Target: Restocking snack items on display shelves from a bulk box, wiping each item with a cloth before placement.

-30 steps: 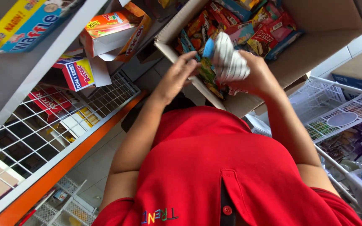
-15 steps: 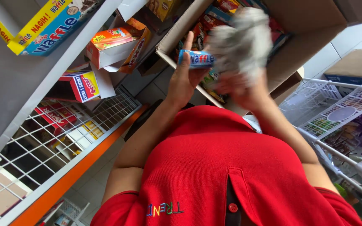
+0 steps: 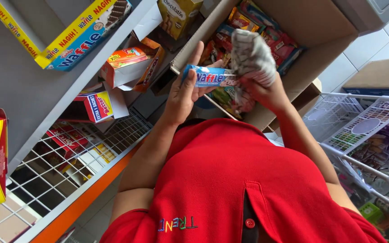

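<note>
I see my left hand (image 3: 183, 92) holding a small blue wafer packet (image 3: 205, 77), thumb and fingers closed along its length, just in front of the open cardboard box (image 3: 325, 42). My right hand (image 3: 262, 92) is clamped on a crumpled white and grey cloth (image 3: 251, 56), which touches the right end of the packet. The two hands sit close together, nearly meeting over the box's near edge.

Compared with half a second ago, the cloth has come down and is sharper now, no longer a blur raised above the hand; it presses at the packet's end instead of hanging over it. The packet has dropped slightly and tilts a little more toward my left palm. A second ago both hands were bunched together over the cloth, with the packet barely showing.

To the left of my left hand runs the grey shelf (image 3: 37, 90) with a yellow and blue wafer carton (image 3: 75, 40) on it. Snack packs (image 3: 271, 36) fill the box beyond my right hand.
</note>
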